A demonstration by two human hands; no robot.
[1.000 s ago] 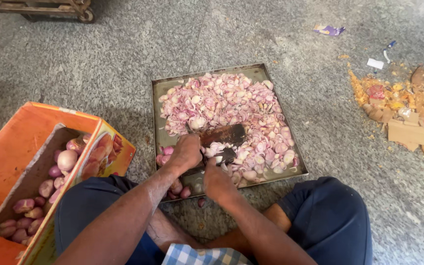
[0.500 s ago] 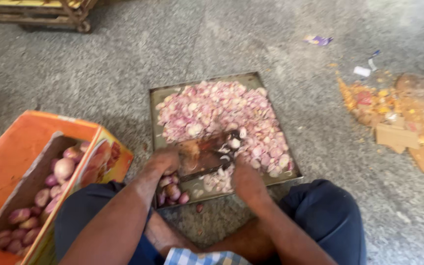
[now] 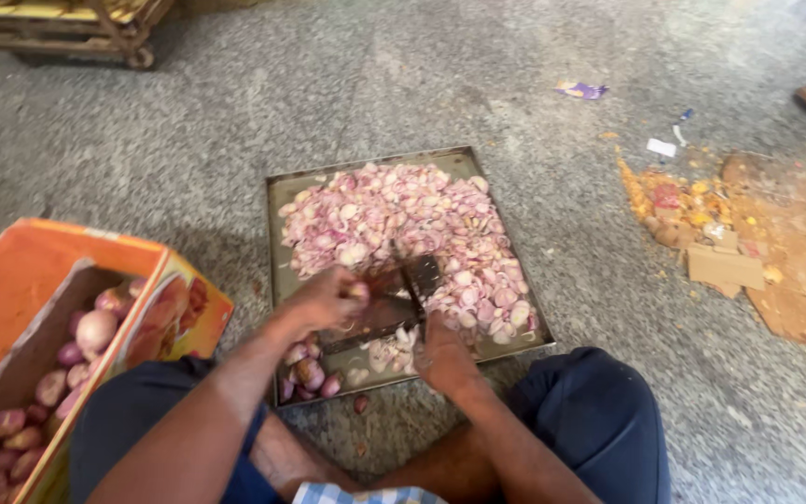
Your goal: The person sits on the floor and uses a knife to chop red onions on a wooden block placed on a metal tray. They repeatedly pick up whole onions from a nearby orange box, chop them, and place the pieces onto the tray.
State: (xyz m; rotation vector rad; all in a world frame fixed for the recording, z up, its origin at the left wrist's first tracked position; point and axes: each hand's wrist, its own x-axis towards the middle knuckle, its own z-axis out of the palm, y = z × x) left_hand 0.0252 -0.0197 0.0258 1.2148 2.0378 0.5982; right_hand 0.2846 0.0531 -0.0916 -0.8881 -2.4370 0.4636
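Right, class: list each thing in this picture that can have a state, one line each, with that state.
Metal tray: flat on the floor, heaped with cut pieces.
Sliced shallots: cut, piled across the tray.
Whole shallots: uncut, at the tray's near corner.
Upright blade: standing on the tray between the hands.
Left hand: closed on a shallot at the blade.
Right hand: pressed down by the blade's base.
Orange carton: open, holding shallots.

The orange cardboard box (image 3: 20,308) of whole pink onions runs off the left and bottom edges. The blurred left hand (image 3: 328,297) hides what it grips.
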